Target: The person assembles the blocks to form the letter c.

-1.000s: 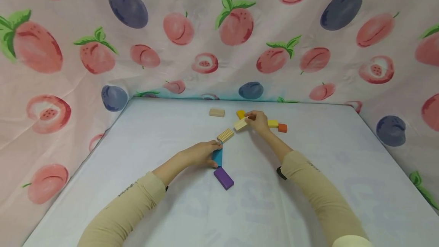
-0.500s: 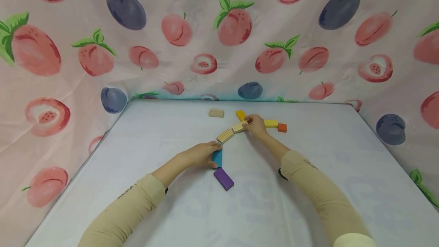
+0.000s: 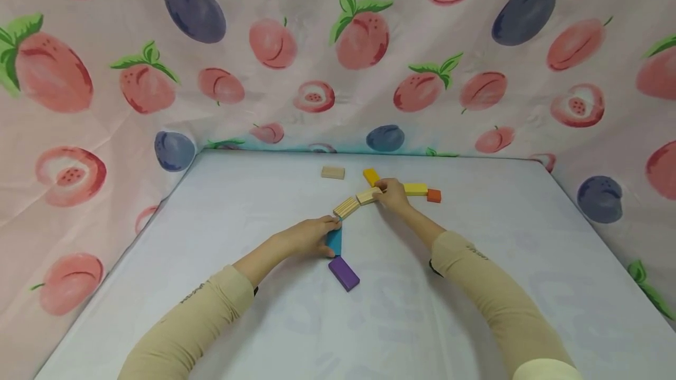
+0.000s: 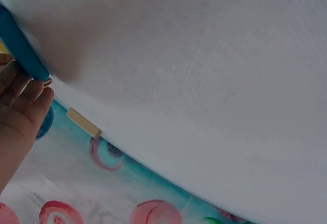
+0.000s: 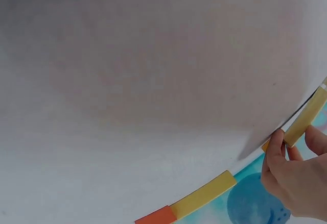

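Observation:
In the head view my left hand [image 3: 308,236] holds a blue block [image 3: 334,241] on the table, thumb at its near end and fingers at its far end. Fingers partly cover that block. My right hand [image 3: 395,195] pinches the right end of a light wooden block [image 3: 367,196]; the right wrist view has the same wooden block [image 5: 306,116] between thumb and fingers. A striped wooden block [image 3: 346,208] lies between the blue one and the pinched one. Just below the blue block, a purple block [image 3: 344,274] lies at an angle.
Beyond my right hand lie an amber block [image 3: 371,176], a yellow block [image 3: 415,189] and a small orange block [image 3: 434,196] against the yellow one's end. A plain wooden block [image 3: 333,172] lies near the white table's [image 3: 253,192] back edge. Fruit-printed cloth [image 3: 317,46] hangs behind.
My right hand has brought the wooden block down and slightly left, near the striped block's end. My left hand stays at the blue block.

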Motion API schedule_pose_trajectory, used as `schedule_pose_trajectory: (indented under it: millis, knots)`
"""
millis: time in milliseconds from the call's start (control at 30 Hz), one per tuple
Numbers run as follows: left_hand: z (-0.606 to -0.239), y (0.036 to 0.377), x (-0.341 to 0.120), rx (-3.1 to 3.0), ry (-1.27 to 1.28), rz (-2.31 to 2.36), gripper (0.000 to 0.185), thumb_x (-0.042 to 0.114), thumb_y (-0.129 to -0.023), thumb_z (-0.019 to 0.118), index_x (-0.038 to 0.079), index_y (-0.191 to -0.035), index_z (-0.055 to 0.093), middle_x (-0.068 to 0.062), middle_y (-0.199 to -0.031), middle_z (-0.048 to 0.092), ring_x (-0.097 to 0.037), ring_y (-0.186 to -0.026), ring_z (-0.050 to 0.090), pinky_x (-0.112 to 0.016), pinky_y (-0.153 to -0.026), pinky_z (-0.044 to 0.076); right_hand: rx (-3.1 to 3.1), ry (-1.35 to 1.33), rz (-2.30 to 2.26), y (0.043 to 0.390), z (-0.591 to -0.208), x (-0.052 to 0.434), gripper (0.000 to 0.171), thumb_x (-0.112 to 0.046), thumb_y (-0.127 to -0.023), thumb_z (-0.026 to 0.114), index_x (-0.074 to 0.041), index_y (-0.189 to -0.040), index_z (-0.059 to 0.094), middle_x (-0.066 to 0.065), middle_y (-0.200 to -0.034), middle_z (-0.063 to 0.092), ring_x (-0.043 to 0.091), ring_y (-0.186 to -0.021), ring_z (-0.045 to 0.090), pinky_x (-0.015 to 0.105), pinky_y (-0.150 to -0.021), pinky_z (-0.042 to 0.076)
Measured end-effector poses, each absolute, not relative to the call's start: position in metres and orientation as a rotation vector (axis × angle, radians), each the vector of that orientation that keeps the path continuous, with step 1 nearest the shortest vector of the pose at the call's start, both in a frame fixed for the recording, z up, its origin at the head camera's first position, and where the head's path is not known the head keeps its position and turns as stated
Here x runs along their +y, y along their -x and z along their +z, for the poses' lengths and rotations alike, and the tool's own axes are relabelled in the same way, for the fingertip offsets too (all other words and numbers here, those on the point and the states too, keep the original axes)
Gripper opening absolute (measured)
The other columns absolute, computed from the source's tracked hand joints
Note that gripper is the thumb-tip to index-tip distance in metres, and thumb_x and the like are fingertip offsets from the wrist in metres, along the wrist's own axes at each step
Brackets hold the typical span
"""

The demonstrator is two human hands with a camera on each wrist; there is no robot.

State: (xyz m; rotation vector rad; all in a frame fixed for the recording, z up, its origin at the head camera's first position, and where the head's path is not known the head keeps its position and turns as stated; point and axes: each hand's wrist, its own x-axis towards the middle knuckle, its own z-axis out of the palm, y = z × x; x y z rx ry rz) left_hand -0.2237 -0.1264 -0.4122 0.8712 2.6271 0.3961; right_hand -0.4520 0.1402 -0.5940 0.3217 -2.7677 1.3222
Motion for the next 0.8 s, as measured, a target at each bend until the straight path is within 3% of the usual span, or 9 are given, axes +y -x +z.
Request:
schedule_pose_trajectory:
  millis: [167, 333, 467, 567, 667, 800]
  knots:
    - [-0.413, 0.222, -0.127, 2.618, -0.854, 0.409, 0.07, 0.031, -0.086, 0.069, 0.002, -0.142, 0.04, -0.016, -0.151, 0.033, -0.031, -0.138, 0.034, -0.041, -0.113, 0.033, -2.748, -0.353, 1.252, 0.446, -0.591, 0.138, 0.031, -0.02, -0.079, 0.077, -0.004, -0.104, 0.069, 0.007, -0.095, 0.07, 0.014, -0.078, 0.061, 0.02, -0.063, 0.053]
    - [-0.413, 0.222, -0.127, 2.624, -0.844, 0.409, 0.069, 0.031, -0.085, 0.069, 0.002, -0.141, 0.04, -0.015, -0.151, 0.034, -0.031, -0.138, 0.035, -0.041, -0.113, 0.033, -2.816, -0.286, 1.224, 0.487, -0.638, 0.145, 0.033, -0.021, -0.08, 0.076, -0.011, -0.11, 0.068, 0.003, -0.103, 0.069, 0.017, -0.089, 0.062, 0.03, -0.075, 0.056]
    - [-0.412, 0.221, -0.127, 2.627, -0.851, 0.403, 0.069, 0.031, -0.086, 0.068, 0.002, -0.142, 0.04, -0.015, -0.151, 0.034, -0.03, -0.139, 0.034, -0.04, -0.113, 0.032, -2.829, -0.28, 1.175, 0.521, -0.676, 0.151, 0.034, -0.025, -0.079, 0.077, -0.013, -0.11, 0.069, 0.003, -0.104, 0.069, 0.019, -0.092, 0.062, 0.035, -0.077, 0.055]
    - [-0.413, 0.222, -0.127, 2.625, -0.866, 0.397, 0.069, 0.031, -0.086, 0.068, 0.002, -0.142, 0.039, -0.015, -0.151, 0.033, -0.03, -0.139, 0.034, -0.04, -0.113, 0.033, -2.846, -0.267, 1.136, 0.515, -0.668, 0.148, 0.035, -0.027, -0.079, 0.076, -0.01, -0.11, 0.069, 0.006, -0.105, 0.069, 0.021, -0.094, 0.061, 0.037, -0.079, 0.055]
    - [-0.413, 0.222, -0.126, 2.629, -0.874, 0.379, 0.07, 0.032, -0.086, 0.068, 0.002, -0.142, 0.039, -0.015, -0.151, 0.033, -0.03, -0.139, 0.034, -0.04, -0.113, 0.033, -2.851, -0.241, 1.098, 0.485, -0.632, 0.138, 0.035, -0.021, -0.08, 0.075, -0.005, -0.11, 0.068, 0.01, -0.107, 0.069, 0.024, -0.096, 0.062, 0.039, -0.081, 0.054]
    - [-0.413, 0.223, -0.126, 2.635, -0.883, 0.373, 0.07, 0.031, -0.086, 0.068, 0.001, -0.142, 0.039, -0.016, -0.151, 0.033, -0.03, -0.138, 0.035, -0.04, -0.113, 0.033, -2.823, -0.243, 1.098, 0.485, -0.63, 0.137, 0.035, -0.021, -0.078, 0.077, -0.007, -0.11, 0.069, 0.008, -0.107, 0.07, 0.023, -0.098, 0.062, 0.038, -0.084, 0.054]
